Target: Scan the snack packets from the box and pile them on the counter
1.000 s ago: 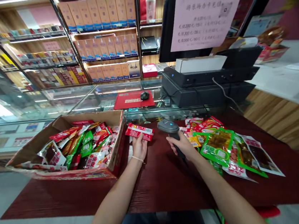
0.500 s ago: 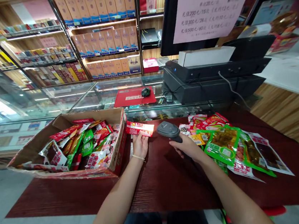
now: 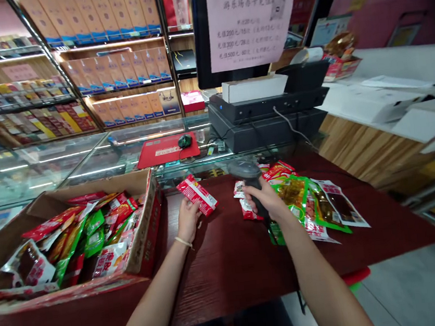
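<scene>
Centre of frame, above dark red table [image 3: 229,266]: left hand [image 3: 188,219], fingers pinched on lower end of red snack packet [image 3: 197,195], tilted. Right hand [image 3: 266,204], closed round scanner [image 3: 245,173] handle, just right of packet. Advisable: packet flattened, barcode face turned squarely toward scanner head.

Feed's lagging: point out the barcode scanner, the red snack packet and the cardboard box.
barcode scanner [image 3: 244,171]: head view, its dark head.
red snack packet [image 3: 197,195]: head view, wrapper's middle.
cardboard box [image 3: 147,234]: head view, right wall.
</scene>
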The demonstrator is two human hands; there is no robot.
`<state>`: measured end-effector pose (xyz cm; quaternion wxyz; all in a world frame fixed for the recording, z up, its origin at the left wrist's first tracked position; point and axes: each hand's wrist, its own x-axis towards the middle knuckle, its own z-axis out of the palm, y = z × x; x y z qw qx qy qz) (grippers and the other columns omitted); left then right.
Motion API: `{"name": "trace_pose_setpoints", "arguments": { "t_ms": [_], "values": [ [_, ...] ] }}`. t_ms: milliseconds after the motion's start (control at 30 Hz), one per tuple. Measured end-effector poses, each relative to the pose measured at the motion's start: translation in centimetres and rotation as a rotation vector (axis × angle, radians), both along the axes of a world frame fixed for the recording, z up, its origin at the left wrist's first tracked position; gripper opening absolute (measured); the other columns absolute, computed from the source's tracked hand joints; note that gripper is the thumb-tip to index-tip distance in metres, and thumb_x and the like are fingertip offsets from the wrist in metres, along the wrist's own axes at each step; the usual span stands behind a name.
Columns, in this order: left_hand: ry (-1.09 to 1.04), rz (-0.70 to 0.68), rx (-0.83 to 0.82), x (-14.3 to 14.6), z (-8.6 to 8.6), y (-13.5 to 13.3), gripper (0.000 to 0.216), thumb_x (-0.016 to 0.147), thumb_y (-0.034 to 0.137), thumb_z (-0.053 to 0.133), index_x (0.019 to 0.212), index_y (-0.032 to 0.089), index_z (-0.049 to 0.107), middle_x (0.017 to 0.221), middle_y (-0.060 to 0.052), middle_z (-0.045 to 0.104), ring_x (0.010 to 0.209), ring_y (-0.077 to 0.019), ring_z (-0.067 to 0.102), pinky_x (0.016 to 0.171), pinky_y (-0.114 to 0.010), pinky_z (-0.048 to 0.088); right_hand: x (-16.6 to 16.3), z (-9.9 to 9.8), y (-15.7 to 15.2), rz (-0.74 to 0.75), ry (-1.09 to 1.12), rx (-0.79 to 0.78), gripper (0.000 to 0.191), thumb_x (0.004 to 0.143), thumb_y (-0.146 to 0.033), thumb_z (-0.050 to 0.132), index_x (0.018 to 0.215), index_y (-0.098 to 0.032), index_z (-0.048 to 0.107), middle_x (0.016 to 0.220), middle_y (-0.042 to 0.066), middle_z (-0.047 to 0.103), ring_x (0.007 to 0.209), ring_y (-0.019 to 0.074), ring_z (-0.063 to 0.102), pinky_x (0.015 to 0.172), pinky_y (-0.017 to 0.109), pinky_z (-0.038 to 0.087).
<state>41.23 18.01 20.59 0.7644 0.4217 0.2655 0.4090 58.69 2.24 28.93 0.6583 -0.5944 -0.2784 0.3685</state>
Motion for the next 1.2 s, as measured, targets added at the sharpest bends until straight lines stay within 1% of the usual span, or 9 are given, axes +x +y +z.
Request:
{"name": "trace_pose_setpoints", "arguments": {
  "t_ms": [167, 300, 367, 500, 633, 800, 967, 1067, 1200],
  "values": [
    [0.122, -0.201, 0.081, 2.9, 0.7, -1.3, 0.050, 0.071, 0.034, 0.077, 0.113, 0.015, 0.059, 0.099, -0.009, 0.072, 0.074, -0.0174, 0.069, 0.067, -0.029, 0.054, 3.1, 1.0, -2.4, -0.129, 0.051, 0.118, 0.036, 0.073, -0.037, 0.074, 0.090, -0.025, 0.044, 0.056, -0.010, 0.052, 0.038, 0.0073, 0.043, 0.031, 0.017, 0.036],
    [0.169, -0.294, 0.151, 7.5, 1.2, -2.7, 0.048, 0.071, 0.034, 0.076, 0.113, 0.014, 0.064, 0.100, -0.009, 0.072, 0.075, -0.0167, 0.067, 0.066, -0.027, 0.053, 4.7, 1.4, -3.9, -0.221, 0.087, 0.193, 0.033, 0.073, -0.036, 0.074, 0.084, -0.025, 0.044, 0.058, -0.009, 0.052, 0.038, 0.0072, 0.044, 0.031, 0.017, 0.035],
    [0.192, -0.310, 0.207, 10.3, 1.2, -3.5, 0.044, 0.072, 0.032, 0.074, 0.111, 0.013, 0.065, 0.096, -0.009, 0.072, 0.073, -0.0155, 0.066, 0.066, -0.026, 0.052, 5.4, 1.4, -4.6, -0.252, 0.097, 0.228, 0.031, 0.075, -0.036, 0.073, 0.081, -0.025, 0.045, 0.058, -0.008, 0.051, 0.039, 0.0076, 0.044, 0.031, 0.018, 0.036],
    [0.325, -0.232, 0.421, 15.3, 1.2, -4.8, 0.036, 0.074, 0.024, 0.070, 0.109, 0.015, 0.064, 0.089, -0.006, 0.071, 0.076, -0.0154, 0.066, 0.072, -0.027, 0.052, 6.5, 1.2, -5.4, -0.271, 0.122, 0.273, 0.030, 0.075, -0.035, 0.072, 0.080, -0.025, 0.044, 0.059, -0.008, 0.051, 0.039, 0.0079, 0.044, 0.033, 0.019, 0.036],
    [0.496, -0.263, 0.664, 17.5, 1.6, -5.8, 0.039, 0.076, 0.016, 0.067, 0.115, 0.015, 0.064, 0.106, -0.011, 0.071, 0.096, -0.0202, 0.067, 0.089, -0.033, 0.050, 7.2, 0.8, -5.7, -0.263, 0.121, 0.288, 0.030, 0.076, -0.037, 0.071, 0.080, -0.026, 0.043, 0.059, -0.008, 0.050, 0.039, 0.0077, 0.043, 0.033, 0.019, 0.037],
    [0.629, -0.311, 0.867, 16.5, 2.8, -6.5, 0.037, 0.080, 0.016, 0.062, 0.117, 0.016, 0.067, 0.124, -0.013, 0.066, 0.115, -0.0254, 0.061, 0.103, -0.039, 0.043, 7.1, 1.0, -5.5, -0.252, 0.113, 0.264, 0.031, 0.075, -0.038, 0.071, 0.077, -0.025, 0.043, 0.058, -0.008, 0.050, 0.039, 0.0082, 0.043, 0.033, 0.019, 0.037],
    [0.529, -0.271, 0.930, 13.4, 5.2, -6.4, 0.035, 0.083, 0.015, 0.058, 0.117, 0.017, 0.066, 0.125, -0.010, 0.066, 0.116, -0.0211, 0.061, 0.102, -0.034, 0.045, 5.9, 1.8, -5.4, -0.217, 0.107, 0.241, 0.027, 0.074, -0.034, 0.073, 0.075, -0.023, 0.048, 0.058, -0.007, 0.050, 0.039, 0.0078, 0.043, 0.033, 0.018, 0.036],
    [0.463, -0.231, 0.984, 9.6, 8.1, -5.8, 0.031, 0.087, 0.021, 0.056, 0.116, 0.020, 0.066, 0.120, -0.007, 0.068, 0.108, -0.0178, 0.064, 0.095, -0.031, 0.050, 5.0, 2.0, -4.8, -0.164, 0.096, 0.251, 0.027, 0.075, -0.035, 0.073, 0.073, -0.022, 0.049, 0.059, -0.006, 0.050, 0.040, 0.0077, 0.043, 0.033, 0.019, 0.037],
    [0.513, -0.154, 1.116, 1.9, 12.8, -4.3, 0.029, 0.089, 0.025, 0.056, 0.116, 0.022, 0.065, 0.117, -0.006, 0.068, 0.104, -0.0169, 0.064, 0.089, -0.029, 0.052, 2.9, 2.2, -3.1, -0.042, 0.053, 0.220, 0.026, 0.076, -0.035, 0.073, 0.071, -0.021, 0.051, 0.058, -0.005, 0.050, 0.041, 0.0079, 0.044, 0.034, 0.019, 0.038]
  ]
}}
